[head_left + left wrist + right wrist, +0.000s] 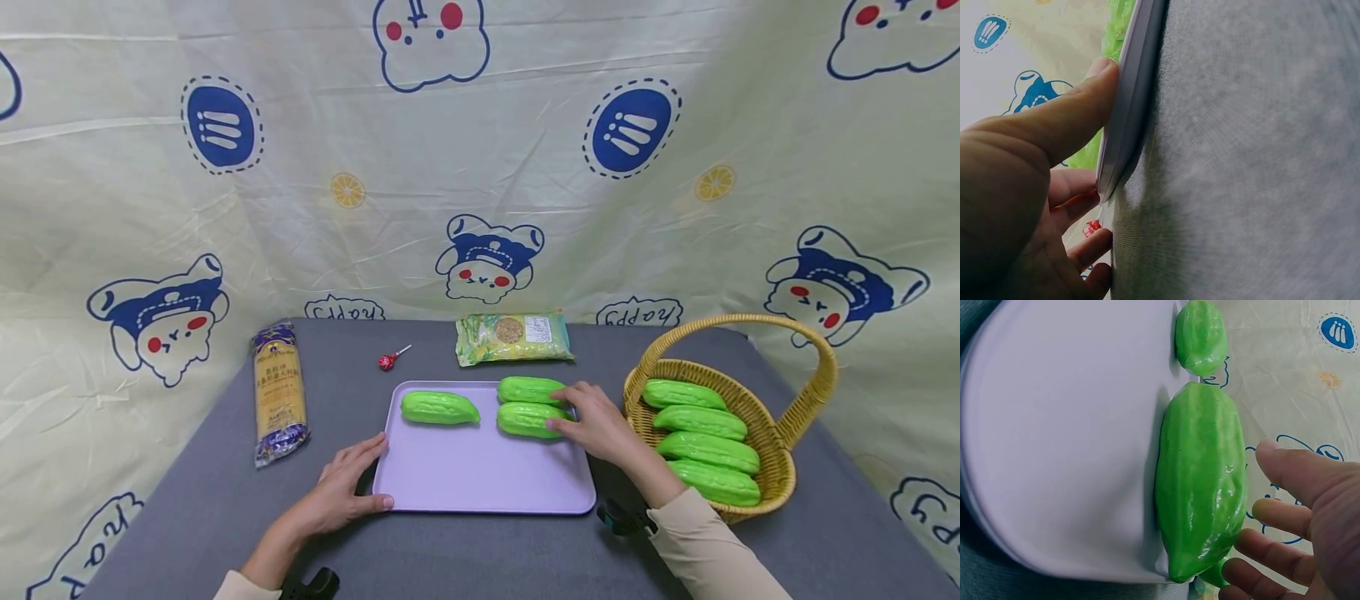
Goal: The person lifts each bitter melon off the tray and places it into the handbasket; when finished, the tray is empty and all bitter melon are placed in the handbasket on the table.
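Where I see the left hand [347, 485]: thumb and fingers spread, touching the lilac tray [480, 479] along its left side.
Right hand [603, 423]: I read its fingers as loosely parted, at the right ends of two green vegetables [523, 420].
Their place: side by side, tray's back right; a third vegetable [437, 408] lies back left.
Wicker basket [784, 477]: right of the tray.

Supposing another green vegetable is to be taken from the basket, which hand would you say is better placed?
The right hand, I'd judge: it is at the tray's right side, close to the basket with its green vegetables. The left hand touches the tray's opposite side, farther off.
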A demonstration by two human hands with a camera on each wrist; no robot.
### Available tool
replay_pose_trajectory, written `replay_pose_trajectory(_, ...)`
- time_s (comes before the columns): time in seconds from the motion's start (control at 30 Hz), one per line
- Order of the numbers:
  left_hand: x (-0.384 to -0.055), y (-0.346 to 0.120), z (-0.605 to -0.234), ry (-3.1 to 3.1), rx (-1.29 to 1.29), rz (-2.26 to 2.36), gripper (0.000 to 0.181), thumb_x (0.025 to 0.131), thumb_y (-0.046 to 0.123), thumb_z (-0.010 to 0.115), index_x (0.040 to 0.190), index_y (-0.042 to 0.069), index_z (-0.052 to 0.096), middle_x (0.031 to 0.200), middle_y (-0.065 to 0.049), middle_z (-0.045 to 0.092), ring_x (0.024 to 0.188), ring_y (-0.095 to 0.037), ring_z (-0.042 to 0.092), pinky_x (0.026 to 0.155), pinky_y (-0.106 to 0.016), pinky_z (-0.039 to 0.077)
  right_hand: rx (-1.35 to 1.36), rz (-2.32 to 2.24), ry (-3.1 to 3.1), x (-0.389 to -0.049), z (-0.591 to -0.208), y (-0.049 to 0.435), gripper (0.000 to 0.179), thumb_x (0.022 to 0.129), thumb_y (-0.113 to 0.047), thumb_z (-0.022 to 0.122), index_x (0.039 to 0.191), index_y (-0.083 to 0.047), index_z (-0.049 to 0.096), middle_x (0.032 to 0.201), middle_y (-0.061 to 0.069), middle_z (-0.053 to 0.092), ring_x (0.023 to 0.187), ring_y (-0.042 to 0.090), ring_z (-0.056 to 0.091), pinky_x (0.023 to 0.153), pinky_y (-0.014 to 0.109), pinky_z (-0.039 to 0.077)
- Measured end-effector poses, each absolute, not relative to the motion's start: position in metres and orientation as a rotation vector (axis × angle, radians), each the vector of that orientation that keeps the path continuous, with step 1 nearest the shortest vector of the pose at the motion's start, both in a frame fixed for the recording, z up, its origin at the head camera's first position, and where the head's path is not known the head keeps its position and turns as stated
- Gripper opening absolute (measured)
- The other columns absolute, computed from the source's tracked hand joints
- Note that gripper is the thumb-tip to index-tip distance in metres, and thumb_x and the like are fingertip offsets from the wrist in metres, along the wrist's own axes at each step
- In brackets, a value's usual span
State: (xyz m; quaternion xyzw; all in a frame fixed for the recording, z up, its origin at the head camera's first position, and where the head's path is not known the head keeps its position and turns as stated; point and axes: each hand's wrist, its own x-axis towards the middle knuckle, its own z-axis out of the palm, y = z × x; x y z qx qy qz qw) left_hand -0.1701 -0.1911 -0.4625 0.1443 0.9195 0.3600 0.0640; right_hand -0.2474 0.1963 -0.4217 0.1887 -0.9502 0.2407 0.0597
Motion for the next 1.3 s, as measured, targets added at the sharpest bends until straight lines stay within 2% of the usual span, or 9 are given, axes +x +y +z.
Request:
replay_pose_trajectory(0.67, -0.17, -0.191, -0.462, 2.757, 0.411, 1.095, 0.082, 0.077, 0.04, 0.074, 0.144, 0.009, 0.038, 0.155, -0.01, 0.029, 0.136, -0.039, 0.026, 0.104, -0.066, 0.018, 0.556, 0.73, -2.91, -0.251, -0.43, 0.19, 0.042, 0.083, -0.033, 0.071, 0.117, -0.009, 0.065, 0.105, 0.009, 0.06, 0.1, 0.026, 0.052, 0.083, 0.042, 0.043)
replay_pose_trajectory(1.1, -0.169, -0.192, -0.462, 2.765, 0.437, 1.089, 0.083, 0.077, 0.04, 0.074, 0.145, 0.009, 0.037, 0.155, -0.01, 0.028, 0.135, -0.041, 0.025, 0.103, -0.067, 0.018, 0.549, 0.775, -2.943, -0.253, -0.433, 0.187, 0.042, 0.088, -0.035, 0.065, 0.118, -0.007, 0.064, 0.108, 0.01, 0.061, 0.099, 0.025, 0.056, 0.082, 0.044, 0.046)
replay_pose_trajectory(1.3, -0.17, -0.192, -0.463, 2.769, 0.429, 1.086, 0.083, 0.077, 0.04, 0.074, 0.144, 0.009, 0.038, 0.155, -0.01, 0.029, 0.135, -0.04, 0.026, 0.103, -0.067, 0.018, 0.566, 0.792, -2.918, -0.255, -0.436, 0.188, 0.042, 0.089, -0.036, 0.063, 0.117, -0.005, 0.064, 0.116, 0.014, 0.063, 0.109, 0.032, 0.058, 0.089, 0.049, 0.046)
